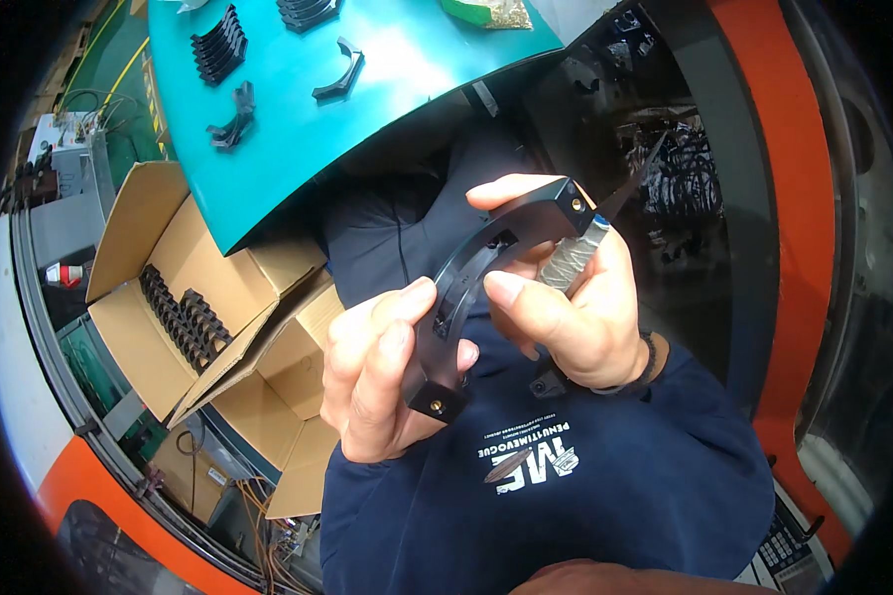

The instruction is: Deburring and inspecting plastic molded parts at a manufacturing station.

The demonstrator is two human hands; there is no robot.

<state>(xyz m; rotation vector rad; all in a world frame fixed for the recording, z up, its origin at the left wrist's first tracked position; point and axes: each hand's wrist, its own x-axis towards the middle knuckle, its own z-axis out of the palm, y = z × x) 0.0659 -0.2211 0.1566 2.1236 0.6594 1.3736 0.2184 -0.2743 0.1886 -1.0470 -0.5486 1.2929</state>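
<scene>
In front of my chest is a black curved plastic bracket (456,283), an arc with a brass-coloured insert in each end block. My left hand (377,367) is closed around its lower end, thumb and fingers on either side. My right hand (585,307) grips a knife by its tape-wrapped handle (570,260), and the dark pointed blade (633,183) sticks out up and to the right, away from the bracket. The right thumb rests near the bracket's inner curve, and the fingers reach behind its upper end. Those fingers are partly hidden.
On the green table (298,139) ahead lie two loose black brackets, stacked brackets (218,45) and a bag of small brass-coloured parts (506,14). An open cardboard box (208,248) at the left holds rows of black parts (184,317). An orange-edged machine frame (799,198) stands at the right.
</scene>
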